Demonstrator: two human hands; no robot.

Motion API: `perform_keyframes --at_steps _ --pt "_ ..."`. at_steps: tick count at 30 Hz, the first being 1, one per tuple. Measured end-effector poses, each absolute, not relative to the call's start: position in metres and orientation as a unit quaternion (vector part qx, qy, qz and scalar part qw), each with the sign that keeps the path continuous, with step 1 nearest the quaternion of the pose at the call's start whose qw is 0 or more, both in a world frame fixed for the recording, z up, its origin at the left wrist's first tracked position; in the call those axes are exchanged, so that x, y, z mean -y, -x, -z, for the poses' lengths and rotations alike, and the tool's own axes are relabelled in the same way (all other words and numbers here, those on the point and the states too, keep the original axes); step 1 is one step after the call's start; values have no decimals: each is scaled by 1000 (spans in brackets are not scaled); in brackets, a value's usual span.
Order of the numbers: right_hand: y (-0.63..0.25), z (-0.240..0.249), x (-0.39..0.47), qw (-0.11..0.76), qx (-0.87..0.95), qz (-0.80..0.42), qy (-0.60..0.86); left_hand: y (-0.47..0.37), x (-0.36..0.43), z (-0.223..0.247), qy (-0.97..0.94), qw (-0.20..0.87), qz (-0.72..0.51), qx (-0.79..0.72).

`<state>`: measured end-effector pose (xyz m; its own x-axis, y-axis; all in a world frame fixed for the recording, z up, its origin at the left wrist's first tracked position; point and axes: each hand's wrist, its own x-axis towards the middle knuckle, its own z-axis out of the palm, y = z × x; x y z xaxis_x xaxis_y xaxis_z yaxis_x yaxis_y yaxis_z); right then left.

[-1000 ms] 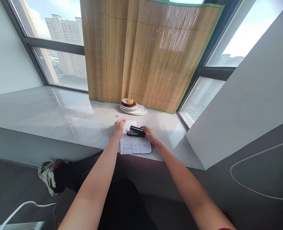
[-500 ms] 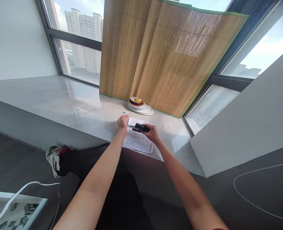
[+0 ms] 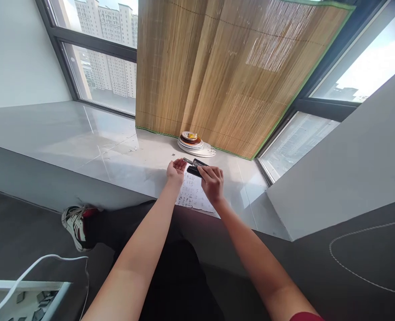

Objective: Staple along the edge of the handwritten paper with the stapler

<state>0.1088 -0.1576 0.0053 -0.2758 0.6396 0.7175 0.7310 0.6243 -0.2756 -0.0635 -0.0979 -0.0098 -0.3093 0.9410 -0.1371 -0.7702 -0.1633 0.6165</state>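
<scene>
My right hand (image 3: 212,180) grips a black stapler (image 3: 194,171) above a sheet of paper. The stapler is opened up, its dark top and base spread apart, and a metal strip sticks out toward the left. My left hand (image 3: 176,169) is turned palm up just left of it, with fingers loosely curled and apart, close to the metal end. Whether they touch, or whether something small lies in the palm, I cannot tell. Beneath both hands lies the white paper (image 3: 193,196), covered in handwriting, on the tiled sill.
Behind my hands, a stack of plates (image 3: 190,143) stands on the windowsill (image 3: 123,167) against a bamboo blind (image 3: 210,80). A tiny dark piece (image 3: 173,154) lies near my left hand. Below left is a white cable (image 3: 33,267).
My left hand has turned palm up and its fingers have loosened. My right hand has tilted the stapler, which now shows its halves spread wider. The view has shifted slightly.
</scene>
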Motion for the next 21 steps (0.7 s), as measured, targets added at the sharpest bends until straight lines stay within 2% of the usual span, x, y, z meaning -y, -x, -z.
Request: perform_keyframes --at_steps 4,7,9,12,17,21 --pt "-109 13 155 522 650 -93 544 67 100 9 -38 538 -782 -312" --pt "-112 26 154 509 610 -197 575 68 102 4 -60 556 -772 -302" --pt "-116 33 157 494 603 -226 585 65 103 0 -90 586 -755 -280" --pt "-122 31 164 499 603 -203 589 58 103 -6 -123 635 -725 -238" --pt "-119 -11 170 555 671 -44 491 45 110 -13 -225 646 -697 -212" --pt "-106 -41 157 481 764 -50 427 38 118 -14 -324 659 -637 -235"
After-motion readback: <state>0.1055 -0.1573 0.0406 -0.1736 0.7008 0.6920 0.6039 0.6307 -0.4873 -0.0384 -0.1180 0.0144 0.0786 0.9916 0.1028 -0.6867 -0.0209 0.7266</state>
